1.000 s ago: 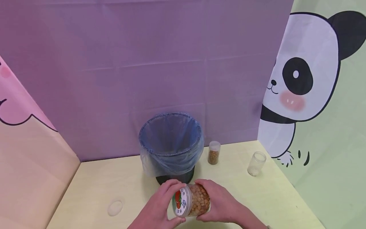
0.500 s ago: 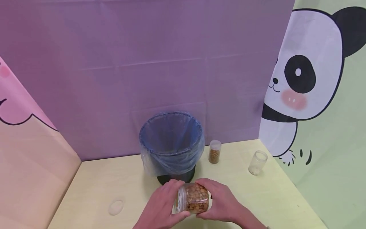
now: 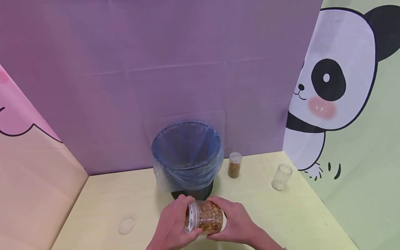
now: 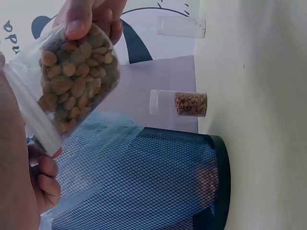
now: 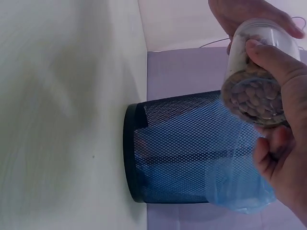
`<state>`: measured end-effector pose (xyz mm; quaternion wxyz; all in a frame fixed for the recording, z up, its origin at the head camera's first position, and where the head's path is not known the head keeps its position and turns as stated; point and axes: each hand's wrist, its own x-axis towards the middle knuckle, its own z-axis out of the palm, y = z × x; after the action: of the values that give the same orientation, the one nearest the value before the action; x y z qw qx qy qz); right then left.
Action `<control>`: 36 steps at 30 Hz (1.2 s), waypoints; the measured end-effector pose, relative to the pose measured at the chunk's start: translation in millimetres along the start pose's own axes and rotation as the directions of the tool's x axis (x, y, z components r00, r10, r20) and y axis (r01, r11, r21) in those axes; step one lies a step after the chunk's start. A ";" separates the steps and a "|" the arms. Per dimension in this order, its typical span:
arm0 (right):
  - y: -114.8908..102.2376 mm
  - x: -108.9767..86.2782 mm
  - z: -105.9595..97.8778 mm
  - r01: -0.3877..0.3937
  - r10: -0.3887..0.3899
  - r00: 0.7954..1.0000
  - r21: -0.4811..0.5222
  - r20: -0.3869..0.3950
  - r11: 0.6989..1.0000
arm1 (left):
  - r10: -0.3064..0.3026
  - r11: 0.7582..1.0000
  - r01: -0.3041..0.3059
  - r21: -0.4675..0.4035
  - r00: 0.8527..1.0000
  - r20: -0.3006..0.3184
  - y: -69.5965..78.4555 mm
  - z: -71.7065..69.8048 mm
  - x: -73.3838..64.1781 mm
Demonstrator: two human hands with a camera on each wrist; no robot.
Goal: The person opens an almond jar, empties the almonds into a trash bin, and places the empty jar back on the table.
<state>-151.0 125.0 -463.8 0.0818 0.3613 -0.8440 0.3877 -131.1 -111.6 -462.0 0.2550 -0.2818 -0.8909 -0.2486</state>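
A clear plastic jar of almonds (image 3: 211, 217) lies sideways in the air in front of the bin, held between both hands. My left hand (image 3: 172, 222) grips its lid end, with the printed lid (image 3: 189, 219) facing left and partly covered by the fingers. Round the base end, my right hand (image 3: 235, 221) has its fingers and thumb on the jar wall. In the left wrist view the almonds (image 4: 76, 81) show through the wall, and the right wrist view looks at the jar's bottom (image 5: 256, 99).
Just beyond the hands stands a black mesh bin (image 3: 189, 163) with a blue bag liner. To its right are a small jar (image 3: 234, 166) part filled with brown pieces and a clear jar (image 3: 282, 177). A clear round lid (image 3: 126, 225) lies on the table at left.
The jar's lid face has turned away from the head camera, so less of its print shows. Both hands and the jar have shifted slightly left over the last half second.
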 end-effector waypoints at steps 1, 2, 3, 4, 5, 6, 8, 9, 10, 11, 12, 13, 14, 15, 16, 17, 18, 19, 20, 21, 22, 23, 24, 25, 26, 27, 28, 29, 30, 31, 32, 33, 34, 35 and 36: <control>-1.1 -0.1 0.6 0.017 -0.017 1.000 -0.038 -0.014 0.999 | -0.021 1.000 0.021 -0.014 1.000 -0.006 1.3 0.5 -1.2; -2.2 0.3 1.1 0.036 -0.039 0.999 -0.076 -0.034 0.996 | -0.043 0.999 0.043 -0.029 0.999 -0.012 2.5 1.2 -2.1; -3.1 0.8 1.5 0.055 -0.061 0.997 -0.116 -0.053 0.992 | -0.078 0.996 0.077 -0.041 0.997 -0.011 4.2 1.7 -2.7; -3.5 1.3 2.2 0.079 -0.092 0.993 -0.158 -0.074 0.984 | -0.111 0.993 0.110 -0.050 0.994 -0.011 6.0 2.2 -3.3; -3.4 1.7 2.9 0.106 -0.127 0.987 -0.200 -0.095 0.974 | -0.159 0.986 0.158 -0.055 0.987 -0.005 9.0 2.2 -3.4; -3.0 2.2 3.4 0.133 -0.165 0.979 -0.245 -0.117 0.960 | -0.212 0.976 0.212 -0.052 0.977 0.008 12.3 1.8 -3.0; -1.3 4.3 3.7 0.163 -0.214 0.965 -0.292 -0.153 0.943 | -0.304 0.951 0.306 -0.037 0.952 0.049 17.5 -0.9 0.9; 0.0 4.6 3.4 0.163 -0.220 0.962 -0.302 -0.164 0.939 | -0.355 0.933 0.358 -0.023 0.931 0.086 20.6 -2.9 3.2; 1.1 4.3 3.0 0.160 -0.221 0.960 -0.306 -0.173 0.938 | -0.397 0.916 0.401 -0.011 0.909 0.125 23.4 -5.1 5.2; 2.0 3.8 2.5 0.151 -0.210 0.962 -0.302 -0.175 0.941 | -0.433 0.898 0.440 -0.008 0.885 0.169 25.4 -7.2 6.9; 2.6 3.0 2.1 0.139 -0.196 0.965 -0.293 -0.174 0.946 | -0.453 0.885 0.466 -0.011 0.866 0.212 26.3 -9.3 8.1; 3.3 1.9 1.8 0.122 -0.174 0.970 -0.280 -0.169 0.952 | -0.461 0.876 0.481 -0.023 0.852 0.249 26.1 -11.5 8.4; 3.9 0.4 1.6 0.104 -0.151 0.975 -0.263 -0.163 0.959 | -0.454 0.872 0.486 -0.051 0.845 0.281 25.1 -13.9 7.8; 4.2 -1.2 1.6 0.088 -0.130 0.979 -0.250 -0.156 0.964 | -0.440 0.870 0.485 -0.087 0.844 0.307 23.6 -16.3 6.3; 4.6 -2.7 1.8 0.077 -0.114 0.982 -0.234 -0.149 0.969 | -0.420 0.868 0.479 -0.129 0.848 0.322 21.8 -18.8 4.4; 5.1 -3.8 2.0 0.069 -0.102 0.984 -0.220 -0.144 0.973 | -0.389 0.869 0.460 -0.183 0.863 0.323 19.3 -21.0 2.2; 5.8 -5.0 2.1 0.061 -0.092 0.985 -0.206 -0.145 0.977 | -0.338 0.877 0.417 -0.236 0.888 0.311 16.4 -22.9 -0.1; 6.6 -5.9 2.0 0.056 -0.086 0.985 -0.195 -0.148 0.979 | -0.284 0.881 0.370 -0.294 0.912 0.295 13.3 -24.4 -2.6; 7.2 -6.9 1.8 0.055 -0.083 0.985 -0.183 -0.151 0.982 | -0.231 0.882 0.321 -0.344 0.933 0.277 10.4 -25.5 -4.9; 7.9 -7.8 1.6 0.053 -0.080 0.985 -0.170 -0.153 0.984 | -0.184 0.884 0.273 -0.379 0.949 0.255 7.8 -26.1 -6.9; 8.7 -8.4 1.5 0.061 -0.085 0.984 -0.156 -0.157 0.986 | -0.135 0.891 0.220 -0.398 0.964 0.230 5.4 -26.3 -8.7; 9.4 -8.7 1.3 0.066 -0.089 0.983 -0.145 -0.160 0.987 | -0.095 0.893 0.179 -0.413 0.972 0.215 3.3 -26.5 -10.1; 9.9 -9.0 1.0 0.066 -0.088 0.983 -0.136 -0.160 0.988 | -0.075 0.889 0.161 -0.429 0.975 0.210 1.6 -26.6 -11.2; 10.0 -9.7 0.9 0.069 -0.089 0.983 -0.129 -0.160 0.989 | -0.080 0.879 0.172 -0.444 0.972 0.219 0.8 -26.8 -12.1; 10.1 -10.2 0.9 0.065 -0.084 0.984 -0.122 -0.156 0.990 | -0.087 0.872 0.184 -0.453 0.970 0.227 0.1 -27.1 -12.5; 10.2 -10.3 0.9 0.060 -0.078 0.985 -0.119 -0.154 0.991 | -0.098 0.867 0.199 -0.457 0.967 0.236 -0.4 -27.5 -12.5; 10.1 -10.3 0.9 0.054 -0.071 0.986 -0.115 -0.151 0.992 | -0.114 0.860 0.221 -0.460 0.962 0.250 -0.7 -27.9 -12.2; 9.7 -10.2 0.8 0.041 -0.057 0.988 -0.110 -0.145 0.993 | -0.137 0.849 0.253 -0.464 0.954 0.268 -1.0 -28.5 -11.8; 9.2 -10.3 0.8 0.031 -0.046 0.989 -0.107 -0.140 0.994 | -0.153 0.841 0.274 -0.467 0.947 0.281 -1.3 -28.9 -11.4; 8.6 -10.3 0.6 0.027 -0.041 0.990 -0.103 -0.134 0.994 | -0.161 0.841 0.285 -0.461 0.943 0.291 -1.8 -29.4 -10.9; 8.2 -10.4 0.6 0.023 -0.036 0.991 -0.101 -0.129 0.995 | -0.160 0.846 0.287 -0.449 0.940 0.301 -2.3 -29.8 -10.3; 7.6 -10.5 0.3 0.022 -0.034 0.991 -0.100 -0.126 0.995 | -0.153 0.854 0.284 -0.435 0.938 0.312 -3.0 -30.0 -9.6; 6.9 -10.6 0.0 0.023 -0.035 0.992 -0.101 -0.122 0.995 | -0.146 0.860 0.281 -0.425 0.935 0.323 -3.7 -30.2 -9.1; 6.3 -10.7 -0.2 0.027 -0.038 0.992 -0.099 -0.117 0.995 | -0.136 0.863 0.276 -0.422 0.933 0.333 -4.6 -30.3 -8.7; 5.6 -10.9 -0.4 0.031 -0.043 0.993 -0.102 -0.114 0.994 | -0.129 0.865 0.273 -0.421 0.932 0.339 -5.4 -30.6 -8.5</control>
<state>-147.0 133.7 -471.4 0.1558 0.3492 -0.8495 0.3635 -118.8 -136.6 -445.8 0.0149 -0.2731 -0.8590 -0.4328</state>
